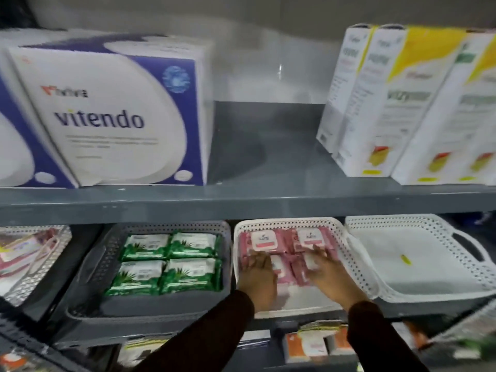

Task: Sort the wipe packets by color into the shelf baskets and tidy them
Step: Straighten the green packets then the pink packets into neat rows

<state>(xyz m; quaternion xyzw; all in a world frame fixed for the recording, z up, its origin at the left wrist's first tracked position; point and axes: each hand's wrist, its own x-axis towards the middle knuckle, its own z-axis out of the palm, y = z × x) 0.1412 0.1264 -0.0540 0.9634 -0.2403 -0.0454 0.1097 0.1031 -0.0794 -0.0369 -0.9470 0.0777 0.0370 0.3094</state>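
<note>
Several green wipe packets (166,261) lie in neat rows in a grey basket (107,304) on the middle shelf. Beside it on the right, a white perforated basket (346,253) holds several pink wipe packets (264,240). Both my hands are inside this basket. My left hand (257,277) lies flat on the front left pink packets, fingers spread. My right hand (324,275) presses flat on the front right pink packets. Neither hand is closed around a packet. The front packets are partly hidden under my hands.
A second white basket (418,224) stands at the right holding only a small yellow-green scrap (405,259). A silver mesh basket (35,275) with pinkish items sits at far left. Purple-and-white boxes (107,116) and yellow-and-white cartons (402,103) stand on the shelf above. Orange packets (314,345) lie below.
</note>
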